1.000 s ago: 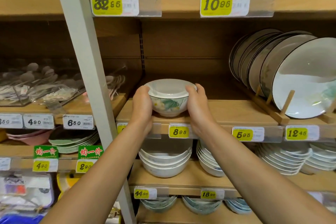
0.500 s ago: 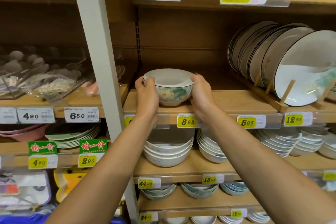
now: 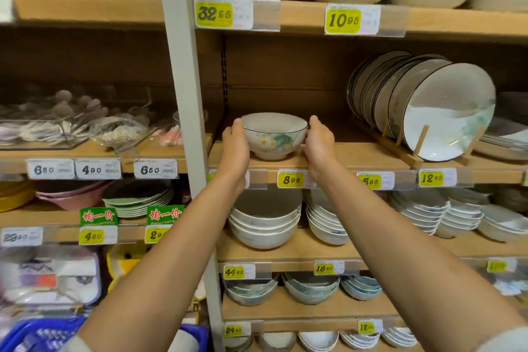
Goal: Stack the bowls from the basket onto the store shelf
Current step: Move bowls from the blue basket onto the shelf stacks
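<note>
A white bowl with a yellow flower and green leaves painted on its side [image 3: 273, 134] is on the middle shelf [image 3: 357, 156], upright, and its small foot seems to stand on the wooden board near the front edge. The left hand [image 3: 235, 148] is laid against the left side of this bowl and the right hand [image 3: 320, 142] against the right side, so the bowl is held between the two hands. Both thumbs point up beside the rim. The other fingers go behind the bowl and are mostly hidden, so I cannot tell how far they curl around it. Just under the bowl, on the front of the shelf, there is a yellow price label with 8.95 [image 3: 291, 179]. To the right on the same shelf, well apart from the bowl, a row of large plates with dark rims [image 3: 440, 111] stands on edge in a wooden rack [image 3: 400, 150]. On the shelf below, directly under the hands, there is a stack of plain white bowls [image 3: 264, 226]. A grey upright post [image 3: 185, 88] stands just left of the left hand. In the lower left corner, a part of a blue plastic basket [image 3: 37, 334] is visible, blurred.
</note>
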{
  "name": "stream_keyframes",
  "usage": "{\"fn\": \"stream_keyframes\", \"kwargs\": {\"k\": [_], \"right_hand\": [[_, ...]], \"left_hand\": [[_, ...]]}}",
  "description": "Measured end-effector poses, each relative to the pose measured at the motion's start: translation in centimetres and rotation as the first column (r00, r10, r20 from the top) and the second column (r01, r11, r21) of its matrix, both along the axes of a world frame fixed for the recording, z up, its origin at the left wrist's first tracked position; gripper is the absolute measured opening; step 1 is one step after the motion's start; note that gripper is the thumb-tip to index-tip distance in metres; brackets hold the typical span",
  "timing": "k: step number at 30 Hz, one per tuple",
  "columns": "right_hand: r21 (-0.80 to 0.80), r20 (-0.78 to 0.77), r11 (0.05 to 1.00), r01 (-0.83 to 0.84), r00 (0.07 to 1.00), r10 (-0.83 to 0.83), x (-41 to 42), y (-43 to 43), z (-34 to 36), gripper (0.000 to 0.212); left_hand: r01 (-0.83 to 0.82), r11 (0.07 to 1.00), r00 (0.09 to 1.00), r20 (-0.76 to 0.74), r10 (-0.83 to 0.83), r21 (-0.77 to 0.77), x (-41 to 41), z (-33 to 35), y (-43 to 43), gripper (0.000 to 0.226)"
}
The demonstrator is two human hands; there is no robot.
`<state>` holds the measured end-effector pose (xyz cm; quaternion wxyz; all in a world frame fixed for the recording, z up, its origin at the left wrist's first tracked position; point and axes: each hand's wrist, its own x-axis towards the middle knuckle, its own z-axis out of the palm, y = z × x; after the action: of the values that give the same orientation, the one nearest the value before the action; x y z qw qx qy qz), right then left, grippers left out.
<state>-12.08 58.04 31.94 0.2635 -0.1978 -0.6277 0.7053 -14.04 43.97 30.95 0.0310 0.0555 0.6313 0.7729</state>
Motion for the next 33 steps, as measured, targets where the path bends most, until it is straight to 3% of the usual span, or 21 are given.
{"fn": "stream_keyframes", "kwargs": {"k": [5, 11, 16, 23, 30, 33], "right_hand": [[0.154, -0.134, 0.977, 0.148, 0.983, -0.128, 5.9, -1.5, -1.1, 0.037], [0.077, -0.154, 0.997, 0.009, 0.988, 0.003, 13.9, -5.9, -5.5, 0.017], [0.035, 0.035, 0.965, -0.262, 0.965, 0.260, 18.8, -12.1, -12.9, 0.022], [-0.210, 0.337, 0.822, -0.529, 0.750, 0.569, 22.6, -20.8, -21.7, 0.019], [-0.257, 0.532, 0.843, -0.472, 0.659, 0.531, 19.5, -26.1, -27.5, 0.019], [-0.244, 0.622, 0.910, -0.335, 0.666, 0.412, 17.8, -28.1, -29.4, 0.016]], "left_hand": [[-0.025, 1.000, 0.998, -0.059, 0.025, -0.011, 8.1, 0.1, -3.5, 0.033], [-0.042, 0.997, 0.998, 0.035, 0.044, -0.066, 17.4, -4.7, -9.6, 0.037], [-0.142, 0.979, 0.956, 0.237, 0.174, -0.145, 22.4, -10.6, -16.4, 0.035], [-0.278, 0.928, 0.853, 0.380, 0.357, -0.247, 24.6, -16.5, -26.6, 0.035], [-0.233, 0.945, 0.787, 0.526, 0.323, -0.230, 20.0, -23.1, -32.5, 0.030], [-0.150, 0.964, 0.758, 0.600, 0.255, -0.220, 17.4, -26.1, -34.3, 0.027]]}}
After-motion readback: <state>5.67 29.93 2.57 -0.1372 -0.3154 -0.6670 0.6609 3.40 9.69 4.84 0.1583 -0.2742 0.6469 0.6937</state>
